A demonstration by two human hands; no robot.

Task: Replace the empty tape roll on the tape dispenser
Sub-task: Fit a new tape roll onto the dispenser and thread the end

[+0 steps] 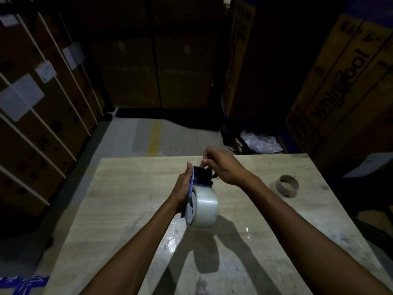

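A blue tape dispenser (196, 179) with a black front part is held above the wooden table (127, 199). A full roll of clear tape (205, 211) sits on its hub, at the end nearest me. My left hand (181, 191) grips the dispenser's frame from the left side. My right hand (221, 167) is over the black front end, with fingertips pinched at its top edge; what they pinch is too dark to tell. An empty brown cardboard core (287, 185) lies on the table to the right, apart from both hands.
Tall cardboard boxes (340, 86) stand to the right, behind and to the left of the table. A dark crate with crumpled plastic wrap (260, 141) sits on the floor past the table's far edge. A yellow line (155, 134) marks the floor.
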